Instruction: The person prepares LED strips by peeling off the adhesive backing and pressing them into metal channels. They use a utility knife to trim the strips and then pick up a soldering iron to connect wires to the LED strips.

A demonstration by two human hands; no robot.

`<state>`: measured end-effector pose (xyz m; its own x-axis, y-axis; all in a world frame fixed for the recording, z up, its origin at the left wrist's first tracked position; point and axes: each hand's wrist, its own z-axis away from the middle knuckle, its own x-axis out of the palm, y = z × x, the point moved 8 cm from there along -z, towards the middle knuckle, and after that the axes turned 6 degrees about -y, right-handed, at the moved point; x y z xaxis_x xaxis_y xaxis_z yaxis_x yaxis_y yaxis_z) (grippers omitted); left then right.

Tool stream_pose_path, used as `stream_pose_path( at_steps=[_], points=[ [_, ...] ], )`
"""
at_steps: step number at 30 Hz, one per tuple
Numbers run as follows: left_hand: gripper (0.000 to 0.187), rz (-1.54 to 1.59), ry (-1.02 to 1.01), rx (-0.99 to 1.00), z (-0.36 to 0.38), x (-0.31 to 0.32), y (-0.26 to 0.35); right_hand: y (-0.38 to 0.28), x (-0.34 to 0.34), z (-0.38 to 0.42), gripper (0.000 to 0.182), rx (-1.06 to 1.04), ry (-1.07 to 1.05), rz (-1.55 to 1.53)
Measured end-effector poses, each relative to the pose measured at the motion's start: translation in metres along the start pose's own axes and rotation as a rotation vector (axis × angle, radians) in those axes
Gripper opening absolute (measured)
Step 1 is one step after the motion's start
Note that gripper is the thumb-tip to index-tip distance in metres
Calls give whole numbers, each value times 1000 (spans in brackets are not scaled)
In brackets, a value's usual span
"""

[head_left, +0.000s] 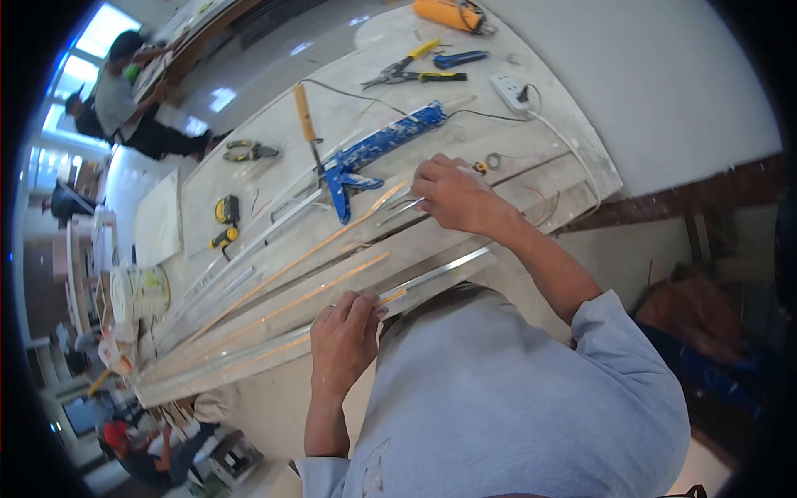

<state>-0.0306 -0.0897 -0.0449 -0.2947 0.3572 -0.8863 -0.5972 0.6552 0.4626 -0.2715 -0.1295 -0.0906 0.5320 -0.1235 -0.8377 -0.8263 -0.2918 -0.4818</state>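
Note:
My left hand (344, 332) is closed at the table's near edge, its fingertips pinching a thin, orange-glowing LED strip (392, 296) along a silvery metal channel (457, 262). Further up and right, my right hand (457, 195) has its fingers curled closed. A thin shaft pokes out on its left side and a yellow-black end (479, 168) shows behind it; whether these are one tool is hidden by the hand. More glowing strips (320, 289) run lengthwise across the table. Just beyond the right hand lies a blue caulking gun (382, 149), smeared with white.
Around the worktable (286, 195) lie a wooden-handled tool (305, 116), pliers (249, 151), tin snips (415, 68), a blue utility knife (459, 59), a tape measure (227, 209) and a power strip (509, 92) with cables. A bucket (141, 292) stands at the far left. Other people work beyond.

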Motion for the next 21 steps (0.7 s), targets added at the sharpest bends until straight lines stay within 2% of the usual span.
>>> stream_pose_path(
  at_steps=[2,6,12,16,18,21],
  points=[
    [22,-21,36,-30,0,-2,2,3,29,-11,13,-18,-246,226],
    [32,-40,106,-69,5,-11,11,4,50,-13,10,-194,-285,295],
    [48,-146,252,-32,12,-29,24,-10,41,-9,6,-359,-177,309],
    [64,-218,371,-17,11,-42,38,-26,-1,-6,8,-339,-65,319],
    [67,-258,394,-16,10,-45,41,-35,-23,3,9,-330,-4,284],
    [70,-311,435,-7,10,-50,44,-46,-54,17,13,-250,-26,60]
  ],
)
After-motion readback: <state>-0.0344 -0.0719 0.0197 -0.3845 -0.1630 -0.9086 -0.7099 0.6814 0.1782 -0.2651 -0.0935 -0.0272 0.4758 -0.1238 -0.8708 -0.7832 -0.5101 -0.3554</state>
